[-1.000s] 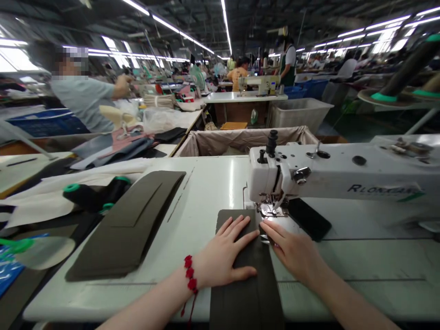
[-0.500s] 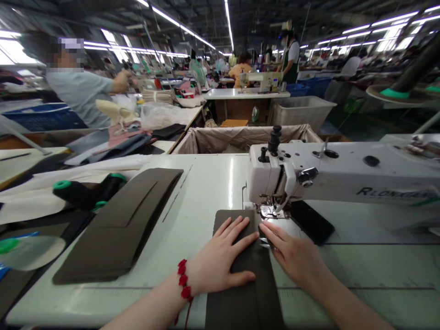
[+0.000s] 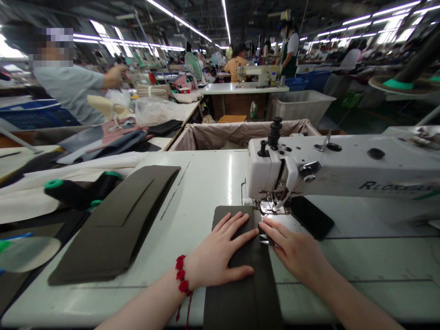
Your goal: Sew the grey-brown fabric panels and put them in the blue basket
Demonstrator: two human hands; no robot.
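Note:
A dark olive fabric piece (image 3: 240, 298) lies lengthwise on the white table (image 3: 206, 183), its far end under the presser foot (image 3: 273, 207) of a white sewing machine (image 3: 337, 172). My left hand (image 3: 220, 256), with a red bead bracelet at the wrist, lies flat on the fabric with fingers spread. My right hand (image 3: 292, 250) rests with stretched fingers on the fabric's right edge, fingertips just before the presser foot.
A stack of dark olive pieces (image 3: 117, 224) lies to the left, beside black thread cones with green ends (image 3: 75, 192). A black phone (image 3: 311, 217) lies under the machine arm. A cloth-lined bin (image 3: 240, 133) stands behind the table. Other people work at further tables.
Both hands and the fabric keep their places on the table. Only the camera view has shifted slightly.

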